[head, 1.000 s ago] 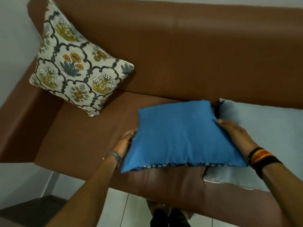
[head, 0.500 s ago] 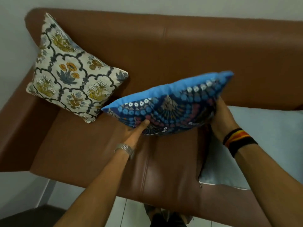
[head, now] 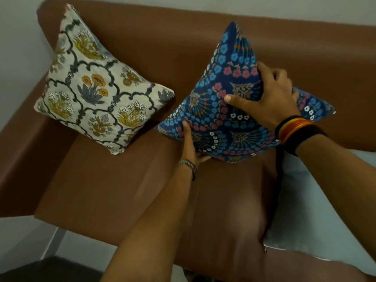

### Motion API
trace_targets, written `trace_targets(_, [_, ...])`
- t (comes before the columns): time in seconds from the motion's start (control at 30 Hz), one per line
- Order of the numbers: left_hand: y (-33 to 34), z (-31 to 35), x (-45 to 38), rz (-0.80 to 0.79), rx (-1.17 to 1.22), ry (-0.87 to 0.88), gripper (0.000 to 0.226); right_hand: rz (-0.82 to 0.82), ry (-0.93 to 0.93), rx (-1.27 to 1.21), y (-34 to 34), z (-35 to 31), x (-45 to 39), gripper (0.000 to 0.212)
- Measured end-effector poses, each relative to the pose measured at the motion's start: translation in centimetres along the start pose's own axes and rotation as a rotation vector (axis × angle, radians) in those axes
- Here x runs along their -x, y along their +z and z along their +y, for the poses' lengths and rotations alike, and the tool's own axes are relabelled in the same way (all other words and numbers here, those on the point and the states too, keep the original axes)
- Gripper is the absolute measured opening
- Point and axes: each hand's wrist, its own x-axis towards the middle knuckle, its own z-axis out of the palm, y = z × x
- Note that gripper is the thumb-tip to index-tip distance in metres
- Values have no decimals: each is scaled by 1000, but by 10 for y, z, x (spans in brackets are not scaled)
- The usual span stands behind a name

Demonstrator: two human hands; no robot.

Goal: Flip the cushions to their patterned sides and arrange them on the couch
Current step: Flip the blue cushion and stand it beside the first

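A blue patterned cushion (head: 221,110) stands on one corner against the brown couch's backrest (head: 166,47), its flowered side facing me. My left hand (head: 190,145) grips its lower left edge from beneath. My right hand (head: 266,98) presses on its upper right part, fingers wrapped over the edge. A cream floral cushion (head: 97,92) leans in the couch's left corner, pattern outward. A pale grey-blue cushion (head: 317,210) lies flat on the seat at the right, plain side up, partly under my right arm.
The couch's left armrest (head: 22,155) runs along the left. Bare brown seat (head: 126,190) lies between the cushions and the front edge. A grey wall rises behind the backrest, and floor shows below the couch.
The blue cushion went from plain side up on the seat, through a flip in the air, to standing patterned side out against the backrest. My right hand shifted onto its front.
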Motion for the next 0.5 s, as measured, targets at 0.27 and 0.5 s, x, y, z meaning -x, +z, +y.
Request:
trace_targets(0.27, [-17, 36, -26, 68, -204, 155, 134, 75, 146, -35, 0, 3, -14, 109])
trace_targets(0.5, [-20, 40, -22, 48, -261, 125, 115, 37, 215, 20, 14, 3, -25, 115])
